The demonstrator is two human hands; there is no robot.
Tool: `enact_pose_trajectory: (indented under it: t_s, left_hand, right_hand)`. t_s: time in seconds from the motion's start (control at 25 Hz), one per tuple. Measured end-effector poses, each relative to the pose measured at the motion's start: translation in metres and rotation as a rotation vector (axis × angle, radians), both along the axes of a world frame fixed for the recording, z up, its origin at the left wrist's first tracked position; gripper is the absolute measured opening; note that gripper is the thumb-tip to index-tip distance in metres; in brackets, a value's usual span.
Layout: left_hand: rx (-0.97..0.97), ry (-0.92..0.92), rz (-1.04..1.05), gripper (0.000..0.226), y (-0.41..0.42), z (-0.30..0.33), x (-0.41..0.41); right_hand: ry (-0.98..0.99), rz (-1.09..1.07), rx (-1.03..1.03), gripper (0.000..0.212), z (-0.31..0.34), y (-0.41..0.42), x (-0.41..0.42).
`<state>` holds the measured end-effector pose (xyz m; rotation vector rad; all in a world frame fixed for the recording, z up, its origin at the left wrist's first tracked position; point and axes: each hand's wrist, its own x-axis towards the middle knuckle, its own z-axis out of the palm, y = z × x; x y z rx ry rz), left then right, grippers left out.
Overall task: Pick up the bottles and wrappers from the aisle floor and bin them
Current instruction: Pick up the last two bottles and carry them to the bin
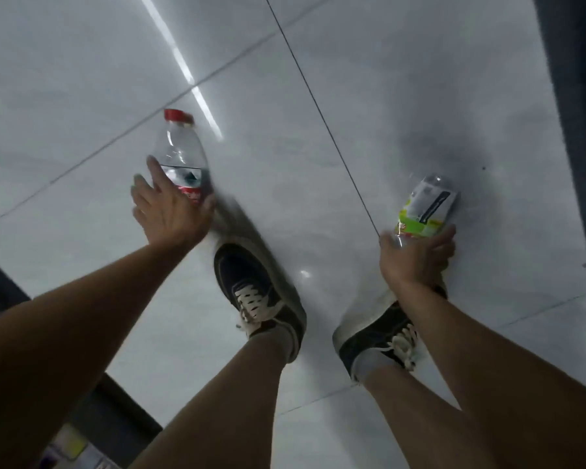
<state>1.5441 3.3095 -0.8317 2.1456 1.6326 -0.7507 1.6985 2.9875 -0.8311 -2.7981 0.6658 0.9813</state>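
Hands over glossy tile: left hand [170,204] grips clear red-capped bottle [181,157]; right hand [416,255] clutches crinkled green-labelled bottle [427,206].

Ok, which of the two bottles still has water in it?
The red-capped bottle at the left hand: water shows in it just above its red label. The green-labelled bottle, gripped by the right hand, looks empty.
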Motion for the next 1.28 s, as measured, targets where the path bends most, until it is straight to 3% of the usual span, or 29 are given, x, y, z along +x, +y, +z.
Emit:
enact_pose_trajectory:
  t_s: [0.08,0.2,0.4,0.68,1.0,1.28]
  left_hand:
    - [-0.001,-0.081,0.035,0.112,0.008,-0.032,0.009]
    - [0.06,-0.154,0.055,0.089,0.009,-0.044,0.019]
    - [-0.1,-0.13,-0.075,0.092,-0.035,0.028,0.022]
    - [-0.376,-0.066,-0.18,0.086,-0.107,0.274,0.038]
    - [-0.46,-0.179,-0.365,0.08,-0.138,0.589,0.088]
    - [-0.476,-0.279,-0.5,0.075,-0.165,0.752,0.087]
  right_hand:
    - [-0.029,-0.013,-0.022,0.109,-0.034,-0.011,0.0]
    - [-0.023,-0.011,-0.026,0.096,-0.05,-0.017,-0.001]
    - [0.053,0.058,0.108,0.09,0.015,-0.017,-0.013]
    - [0.161,0.216,0.265,0.067,0.265,-0.027,-0.007]
    - [0.102,0.386,0.418,0.077,0.588,-0.058,0.022]
    - [-0.01,0.557,0.399,0.083,0.761,-0.111,0.013]
